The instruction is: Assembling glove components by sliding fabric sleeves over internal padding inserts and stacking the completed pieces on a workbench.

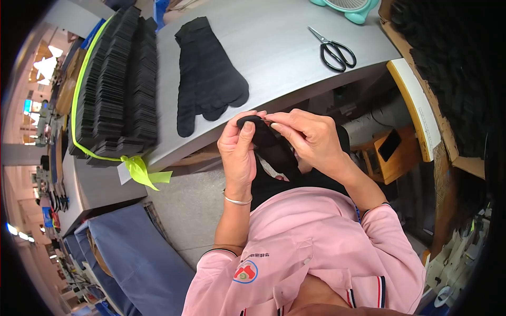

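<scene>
Above my lap I hold a black sock-like fabric piece, its rounded end raised and the rest hanging down. My left hand is closed on that end, thumb pressed on the cloth. My right hand is closed in a pinch close beside it. A thin, dark, needle-like tool runs from its fingertips to the fabric; its exact kind is too small to make out. On the table beyond my hands lies a flat stack of similar black sock-like pieces.
A big bundle of folded black pieces, tied with a yellow-green strip, stands left on the grey table. Black-handled scissors and a turquoise fan lie farther right. A phone rests on a wooden stool.
</scene>
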Available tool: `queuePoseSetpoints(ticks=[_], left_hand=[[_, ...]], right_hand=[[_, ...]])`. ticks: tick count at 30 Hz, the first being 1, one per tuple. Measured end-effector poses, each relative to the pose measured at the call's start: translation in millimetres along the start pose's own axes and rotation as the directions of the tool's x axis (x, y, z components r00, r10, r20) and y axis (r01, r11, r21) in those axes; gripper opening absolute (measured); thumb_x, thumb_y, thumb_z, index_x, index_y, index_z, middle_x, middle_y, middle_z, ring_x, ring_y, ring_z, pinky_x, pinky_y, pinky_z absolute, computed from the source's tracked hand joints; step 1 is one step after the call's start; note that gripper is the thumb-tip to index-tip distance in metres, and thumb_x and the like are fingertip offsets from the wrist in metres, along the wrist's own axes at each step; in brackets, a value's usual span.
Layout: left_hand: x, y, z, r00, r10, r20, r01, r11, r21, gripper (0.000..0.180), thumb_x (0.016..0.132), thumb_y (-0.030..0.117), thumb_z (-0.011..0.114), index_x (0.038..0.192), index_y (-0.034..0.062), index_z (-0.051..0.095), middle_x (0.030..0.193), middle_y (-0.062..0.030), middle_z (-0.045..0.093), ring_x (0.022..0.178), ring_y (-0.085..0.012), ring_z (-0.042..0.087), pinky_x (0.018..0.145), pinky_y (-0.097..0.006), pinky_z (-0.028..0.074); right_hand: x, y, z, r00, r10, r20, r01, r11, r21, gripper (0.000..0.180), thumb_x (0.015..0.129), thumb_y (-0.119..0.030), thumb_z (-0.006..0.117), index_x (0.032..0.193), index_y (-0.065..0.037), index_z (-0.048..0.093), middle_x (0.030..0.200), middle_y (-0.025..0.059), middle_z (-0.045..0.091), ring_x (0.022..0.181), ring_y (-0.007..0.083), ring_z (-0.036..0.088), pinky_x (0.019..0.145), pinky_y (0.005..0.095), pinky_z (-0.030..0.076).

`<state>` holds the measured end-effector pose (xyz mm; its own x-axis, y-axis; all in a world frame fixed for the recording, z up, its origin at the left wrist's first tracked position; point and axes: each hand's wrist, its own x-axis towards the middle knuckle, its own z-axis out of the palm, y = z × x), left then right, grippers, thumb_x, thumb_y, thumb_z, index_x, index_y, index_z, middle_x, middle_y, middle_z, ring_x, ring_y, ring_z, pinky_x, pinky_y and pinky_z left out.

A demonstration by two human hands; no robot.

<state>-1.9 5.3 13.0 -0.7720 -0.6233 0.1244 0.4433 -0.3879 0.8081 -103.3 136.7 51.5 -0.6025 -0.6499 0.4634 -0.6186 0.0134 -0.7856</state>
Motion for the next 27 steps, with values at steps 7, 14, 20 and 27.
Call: queuePoseSetpoints(ticks=[7,14,20,27], left_hand=[[2,-1,-2,0.997,-0.034,0.063,0.031,0.999,0.038,0.020,0.096,0.011,0.065,0.112,0.0001,0.064,0.112,-0.0134,0.069,0.108,-0.0209,0.064,0.100,-0.033,0.047],[3,-4,-10,0.995,-0.032,0.095,0.026,0.998,0.061,0.020,0.097,0.008,0.063,0.114,-0.0022,0.064,0.112,-0.0136,0.069,0.106,-0.0193,0.065,0.096,-0.031,0.050],[4,-3,-11,0.991,-0.060,0.120,0.055,0.997,0.048,0.020,0.097,0.010,0.062,0.114,-0.0015,0.063,0.110,-0.0127,0.069,0.101,-0.0184,0.066,0.094,-0.030,0.051],[5,-5,-13,0.989,-0.089,0.119,0.088,0.996,0.013,0.019,0.097,0.010,0.062,0.113,-0.0011,0.064,0.109,-0.0118,0.069,0.098,-0.0168,0.066,0.090,-0.029,0.052]], right_hand=[[4,6,-4,0.999,-0.037,0.009,0.037,0.999,-0.020,0.015,0.087,-0.010,0.071,0.102,-0.008,0.073,0.072,0.0075,0.064,0.056,0.0230,0.060,0.051,0.0328,0.045],[7,7,-10,0.994,-0.047,0.098,0.058,0.992,-0.114,0.014,0.086,-0.014,0.072,0.099,-0.009,0.074,0.073,0.0068,0.066,0.058,0.0240,0.062,0.052,0.0327,0.047],[10,7,-13,0.991,-0.027,0.134,0.037,0.997,-0.065,0.013,0.086,-0.015,0.071,0.097,-0.010,0.076,0.072,0.0065,0.067,0.058,0.0236,0.062,0.053,0.0327,0.047],[10,10,-12,0.987,-0.043,0.153,0.051,0.997,-0.050,0.015,0.085,-0.007,0.072,0.100,-0.006,0.075,0.072,0.0081,0.066,0.058,0.0177,0.062,0.052,0.0292,0.046]])
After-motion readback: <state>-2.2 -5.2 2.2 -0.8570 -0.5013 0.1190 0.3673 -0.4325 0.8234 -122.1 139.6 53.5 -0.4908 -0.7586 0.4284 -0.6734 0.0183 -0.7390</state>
